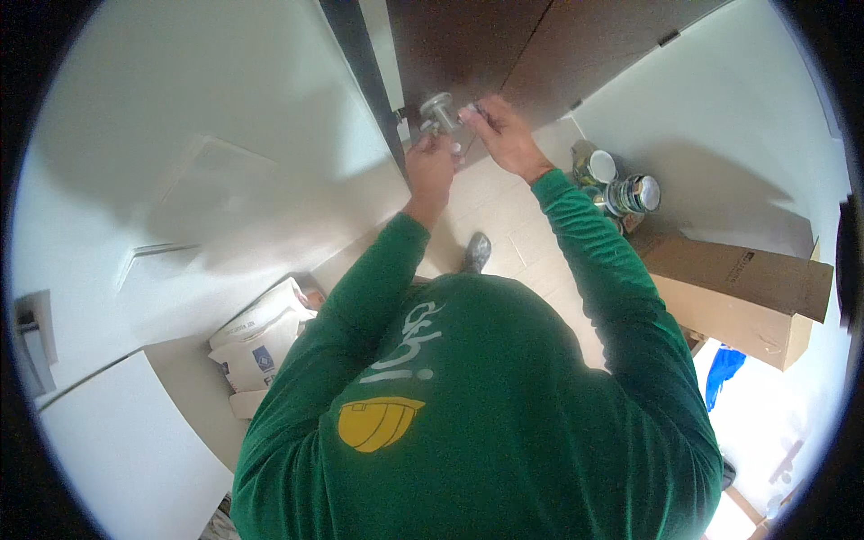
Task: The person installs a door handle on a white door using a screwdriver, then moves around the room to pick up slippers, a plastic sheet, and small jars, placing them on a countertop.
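A silver metal door-handle fitting point(439, 110) is at the edge of a dark brown door point(477, 45), beside a dark frame with a pale strip. My left hand point(430, 162) is just below the fitting, fingers curled at its lower part around something small that I cannot make out. My right hand point(499, 135) is at the fitting's right, thumb and fingers pinched on a small object, blurred and partly hidden by the fingers. Both forearms reach up in green sleeves.
Pale walls point(252, 108) flank me. Several cans point(644, 191) stand along the right wall, with a long cardboard box point(711, 288) nearer me. White sacks point(261, 337) lie low at the left beside a white panel point(126, 432). My shoe point(477, 247) rests on beige tiles point(517, 225).
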Demonstrator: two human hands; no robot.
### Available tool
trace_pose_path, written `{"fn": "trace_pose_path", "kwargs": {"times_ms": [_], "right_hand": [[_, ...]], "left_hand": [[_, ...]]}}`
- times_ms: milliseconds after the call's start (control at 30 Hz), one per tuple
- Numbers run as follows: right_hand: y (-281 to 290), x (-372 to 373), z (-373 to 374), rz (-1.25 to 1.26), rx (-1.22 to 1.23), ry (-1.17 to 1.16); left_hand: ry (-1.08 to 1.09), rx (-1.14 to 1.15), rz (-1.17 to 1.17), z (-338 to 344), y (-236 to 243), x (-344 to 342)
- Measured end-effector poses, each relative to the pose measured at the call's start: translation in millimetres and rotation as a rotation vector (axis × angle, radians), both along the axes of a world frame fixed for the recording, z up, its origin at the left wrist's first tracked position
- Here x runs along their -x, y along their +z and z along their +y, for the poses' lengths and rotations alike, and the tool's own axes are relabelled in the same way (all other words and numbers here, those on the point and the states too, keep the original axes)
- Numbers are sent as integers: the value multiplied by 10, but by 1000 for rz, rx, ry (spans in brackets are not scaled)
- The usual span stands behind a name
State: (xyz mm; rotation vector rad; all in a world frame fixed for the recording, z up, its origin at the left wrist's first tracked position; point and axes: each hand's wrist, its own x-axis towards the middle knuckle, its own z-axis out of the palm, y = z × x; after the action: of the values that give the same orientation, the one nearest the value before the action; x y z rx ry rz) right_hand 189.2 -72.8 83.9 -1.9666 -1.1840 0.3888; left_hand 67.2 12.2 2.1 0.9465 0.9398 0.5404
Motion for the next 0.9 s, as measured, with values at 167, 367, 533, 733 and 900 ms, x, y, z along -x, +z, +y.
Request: {"fn": "trace_pose_path", "kwargs": {"times_ms": [167, 367, 533, 733, 900], "right_hand": [[-169, -27, -127, 223, -98, 27], [-34, 32, -513, 19, -70, 90], [109, 39, -652, -236, -141, 115], [182, 131, -685, -205, -125, 128], [237, 136, -761, -208, -35, 131]], "left_hand": [[-48, -115, 97, -80, -72, 43], [-111, -79, 33, -381, -173, 179], [-63, 419, -534, -609, -206, 231], [-93, 686, -955, -843, -271, 141], [158, 478, -484, -1089, -210, 150]]}}
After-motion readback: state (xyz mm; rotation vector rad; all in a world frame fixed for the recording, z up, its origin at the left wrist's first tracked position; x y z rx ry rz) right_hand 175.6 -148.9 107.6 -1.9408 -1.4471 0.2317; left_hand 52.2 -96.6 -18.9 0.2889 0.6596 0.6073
